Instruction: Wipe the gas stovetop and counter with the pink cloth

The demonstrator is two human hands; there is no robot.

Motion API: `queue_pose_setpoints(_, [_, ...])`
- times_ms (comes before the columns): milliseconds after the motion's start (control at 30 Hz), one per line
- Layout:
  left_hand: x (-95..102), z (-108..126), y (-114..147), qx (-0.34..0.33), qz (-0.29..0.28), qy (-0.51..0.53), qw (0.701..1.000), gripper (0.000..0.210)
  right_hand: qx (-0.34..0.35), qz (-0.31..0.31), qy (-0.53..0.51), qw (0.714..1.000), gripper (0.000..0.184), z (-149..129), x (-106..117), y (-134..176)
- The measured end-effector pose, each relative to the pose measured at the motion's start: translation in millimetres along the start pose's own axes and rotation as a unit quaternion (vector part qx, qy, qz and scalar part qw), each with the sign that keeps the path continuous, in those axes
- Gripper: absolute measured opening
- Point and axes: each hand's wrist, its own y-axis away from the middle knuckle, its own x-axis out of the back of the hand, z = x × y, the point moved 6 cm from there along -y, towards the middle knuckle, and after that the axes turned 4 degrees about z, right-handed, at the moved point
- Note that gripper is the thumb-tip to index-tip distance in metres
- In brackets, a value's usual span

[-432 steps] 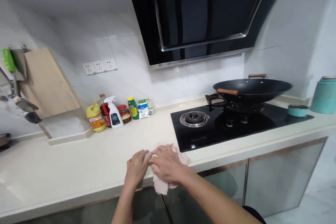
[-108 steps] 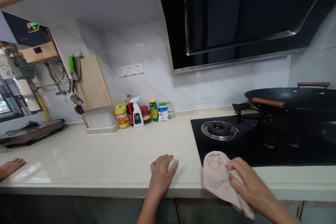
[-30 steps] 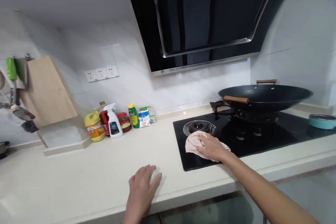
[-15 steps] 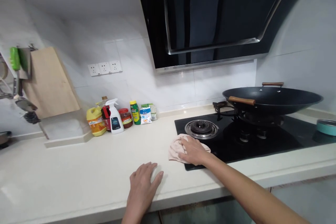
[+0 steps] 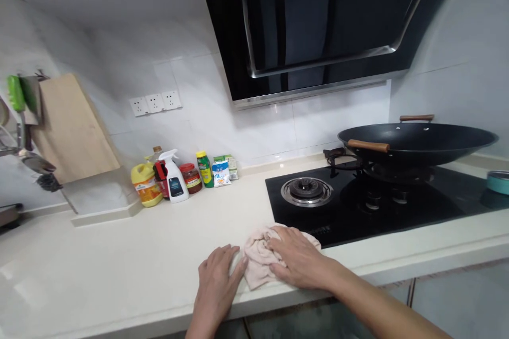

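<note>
A crumpled pale pink cloth (image 5: 257, 259) lies at the front edge of the counter, overlapping the near left corner of the black gas stove (image 5: 350, 217). My right hand (image 5: 296, 255) presses on it from above, fingers curled into its folds. Just left of the cloth, my left hand (image 5: 218, 278) rests on the white countertop (image 5: 131, 265) with its fingers apart and nothing in it. Its thumb is at the cloth's left edge; whether they touch I cannot tell.
A large black wok (image 5: 417, 140) sits on the right burner, near a teal container (image 5: 498, 182). Against the wall stand a spray bottle (image 5: 175, 177), a yellow jug (image 5: 146, 185), a red-lidded jar (image 5: 191, 179) and other packages. A range hood (image 5: 318, 21) hangs overhead.
My right hand has drawn the cloth toward me, off the stove's left side to the counter's front edge, close to my left hand. The left hand has stayed nearly in place.
</note>
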Motion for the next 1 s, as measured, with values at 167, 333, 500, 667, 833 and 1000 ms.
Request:
queue_pose_setpoints(167, [0.6, 0, 0, 0.010, -0.016, 0.002, 1.000, 0.036, -0.047, -0.029, -0.016, 0.998, 0.039, 35, 18, 3])
queue_pose_setpoints(333, [1.6, -1, -2, 0.014, -0.024, 0.013, 1.000, 0.038, -0.167, -0.009, 0.057, 0.984, 0.044, 103, 39, 4])
queue_pose_setpoints(500, [-0.8, -4, -3, 0.011, -0.014, 0.013, 1.000, 0.039, -0.260, 0.006, 0.122, 0.958, 0.041, 167, 69, 45])
queue_pose_setpoints(667, [-0.7, -2, -3, -0.004, -0.001, 0.002, 1.000, 0.037, -0.311, 0.003, 0.165, 0.936, 0.044, 192, 89, 90])
queue_pose_setpoints(833, [0.9, -1, -4, 0.015, -0.022, -0.010, 1.000, 0.038, -0.332, 0.006, 0.176, 0.927, 0.044, 188, 93, 94])
queue_pose_setpoints(1000, [-0.3, -2, -4, 0.001, -0.026, -0.013, 1.000, 0.039, -0.320, 0.014, 0.169, 0.932, 0.046, 190, 91, 83])
